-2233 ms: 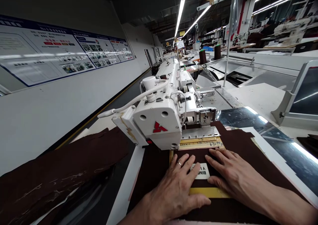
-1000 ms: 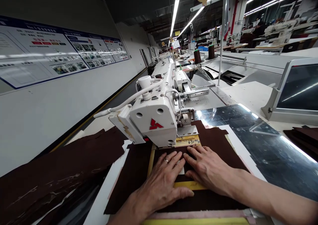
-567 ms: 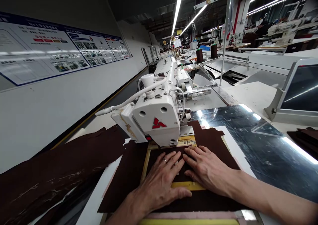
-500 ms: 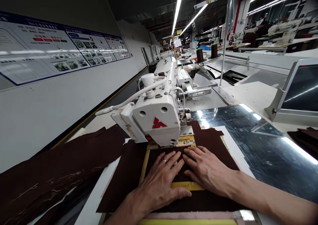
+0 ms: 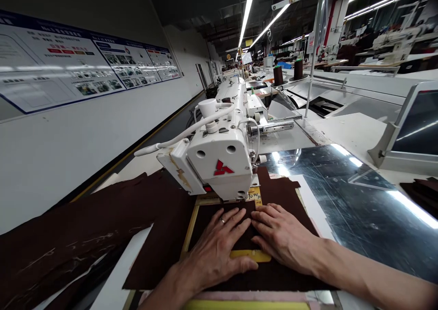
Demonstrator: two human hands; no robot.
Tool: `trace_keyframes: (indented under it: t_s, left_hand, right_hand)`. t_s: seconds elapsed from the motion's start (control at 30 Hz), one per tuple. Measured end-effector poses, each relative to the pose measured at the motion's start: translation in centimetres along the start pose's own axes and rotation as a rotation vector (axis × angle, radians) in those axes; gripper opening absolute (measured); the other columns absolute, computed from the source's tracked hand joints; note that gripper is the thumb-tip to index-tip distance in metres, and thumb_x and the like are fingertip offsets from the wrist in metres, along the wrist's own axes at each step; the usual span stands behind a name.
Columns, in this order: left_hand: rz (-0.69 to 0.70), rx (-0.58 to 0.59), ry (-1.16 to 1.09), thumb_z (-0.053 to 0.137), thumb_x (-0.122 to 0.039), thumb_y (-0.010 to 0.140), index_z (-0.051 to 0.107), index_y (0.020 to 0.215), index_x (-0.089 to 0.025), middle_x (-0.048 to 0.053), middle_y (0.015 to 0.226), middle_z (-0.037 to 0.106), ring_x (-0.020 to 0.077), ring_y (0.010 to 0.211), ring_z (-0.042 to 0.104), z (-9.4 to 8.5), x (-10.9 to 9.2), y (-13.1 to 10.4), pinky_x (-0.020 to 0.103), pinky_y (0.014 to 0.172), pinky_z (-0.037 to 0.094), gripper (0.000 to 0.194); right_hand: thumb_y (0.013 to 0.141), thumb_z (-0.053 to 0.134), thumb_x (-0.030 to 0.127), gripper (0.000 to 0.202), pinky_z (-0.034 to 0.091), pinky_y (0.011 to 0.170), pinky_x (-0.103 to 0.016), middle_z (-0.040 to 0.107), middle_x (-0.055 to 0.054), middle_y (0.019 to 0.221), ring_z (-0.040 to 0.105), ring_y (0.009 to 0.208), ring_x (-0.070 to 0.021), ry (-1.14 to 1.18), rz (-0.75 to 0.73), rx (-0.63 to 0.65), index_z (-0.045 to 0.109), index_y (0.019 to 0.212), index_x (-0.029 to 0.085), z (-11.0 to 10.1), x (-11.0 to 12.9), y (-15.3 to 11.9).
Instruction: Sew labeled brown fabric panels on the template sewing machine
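My left hand (image 5: 222, 244) lies flat on dark brown fabric (image 5: 153, 260), fingers spread, a ring on one finger. Its thumb rests below a yellow frame bar (image 5: 251, 255). Beside it my right hand (image 5: 284, 232) also presses flat, its fingertips pointing in toward the left hand's. A yellow clamp frame (image 5: 190, 225) surrounds the patch of fabric under both hands, and handwriting marks its far right corner. Just beyond the fingertips stands the white head of a sewing machine (image 5: 219, 164) with a red logo. Its needle is hidden from view.
More brown fabric (image 5: 85, 214) is heaped at the left. A shiny metal plate (image 5: 342, 196) covers the table at the right, with a screen (image 5: 415, 123) behind it. Dark thread spools (image 5: 278, 75) stand farther back. A wall with posters (image 5: 68, 68) runs along the left.
The frame and brown fabric have shifted left under the machine head, both hands staying flat on them. The view has also moved slightly.
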State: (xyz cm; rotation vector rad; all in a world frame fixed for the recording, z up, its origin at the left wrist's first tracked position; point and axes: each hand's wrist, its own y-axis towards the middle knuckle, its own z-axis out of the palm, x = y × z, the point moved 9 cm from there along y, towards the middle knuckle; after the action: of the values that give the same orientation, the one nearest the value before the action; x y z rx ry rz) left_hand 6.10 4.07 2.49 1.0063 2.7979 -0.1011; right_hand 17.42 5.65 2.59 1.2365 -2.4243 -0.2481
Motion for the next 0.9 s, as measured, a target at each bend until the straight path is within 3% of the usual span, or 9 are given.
trace_keyframes:
  t_s: [0.4,0.9]
  left_hand:
    - [-0.039,0.047,-0.017,0.055,-0.074,0.088,0.036,0.157,-0.026,0.01,0.162,0.037,0.0326,0.149,0.034,0.2,1.4,-1.0,0.056,0.122,0.03,0.086]
    - [-0.021,0.047,0.004,0.056,-0.073,0.088,0.031,0.158,-0.028,0.01,0.162,0.035,0.0321,0.15,0.033,0.3,2.0,-1.2,0.056,0.121,0.031,0.087]
  right_hand:
    - [0.104,0.048,0.034,0.029,0.043,0.107,-0.047,0.058,-0.008,0.143,0.051,0.13,-0.0275,0.044,-0.083,0.096,0.061,0.126,0.02,0.0,2.1,-0.2]
    - [0.105,0.046,0.035,0.031,0.044,0.107,-0.048,0.056,-0.009,0.146,0.05,0.132,-0.0285,0.031,-0.077,0.08,0.06,0.128,0.02,0.1,2.1,-0.3]
